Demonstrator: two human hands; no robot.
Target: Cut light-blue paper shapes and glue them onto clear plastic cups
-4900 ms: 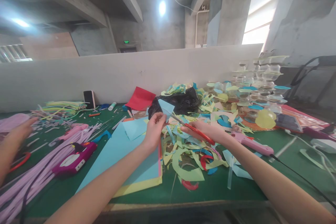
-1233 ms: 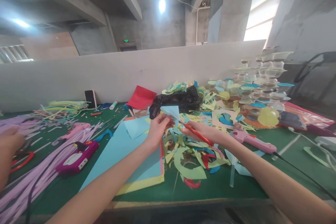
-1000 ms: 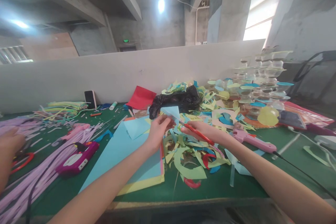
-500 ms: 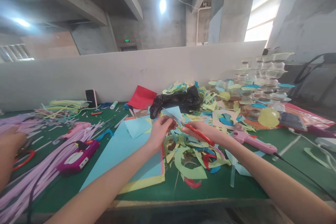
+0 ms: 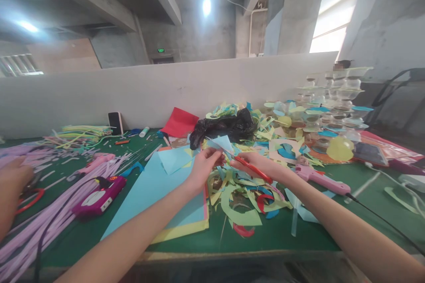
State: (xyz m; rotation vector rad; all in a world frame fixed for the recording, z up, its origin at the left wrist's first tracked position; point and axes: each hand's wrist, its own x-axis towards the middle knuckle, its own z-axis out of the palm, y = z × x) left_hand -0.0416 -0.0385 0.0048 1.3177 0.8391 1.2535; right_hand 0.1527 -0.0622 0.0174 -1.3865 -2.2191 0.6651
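My left hand (image 5: 206, 164) pinches a small piece of light blue paper (image 5: 223, 143) above the table. My right hand (image 5: 254, 163) is closed round red-handled scissors (image 5: 255, 170), whose blades point up and left along the blue paper. Whether the blades are cutting into it, I cannot tell. Beneath and left of my left hand lies a stack of blue sheets (image 5: 149, 199) with pink and yellow edges showing. A pile of paper offcuts (image 5: 241, 210) in green, yellow, blue and red spreads below both hands.
A black plastic bag (image 5: 229, 126) with scraps stands behind my hands. Pink glue guns (image 5: 322, 179) with cords, a purple box (image 5: 99, 199) and lilac strips (image 5: 43, 234) lie around. Clear stacked cups (image 5: 341, 97) stand right. Another person's hand (image 5: 15, 177) holds red-handled scissors at left.
The blue paper piece has turned and shifted slightly right and down in my left hand. The scissor blades now show further up and left past it. Both arms have barely moved.
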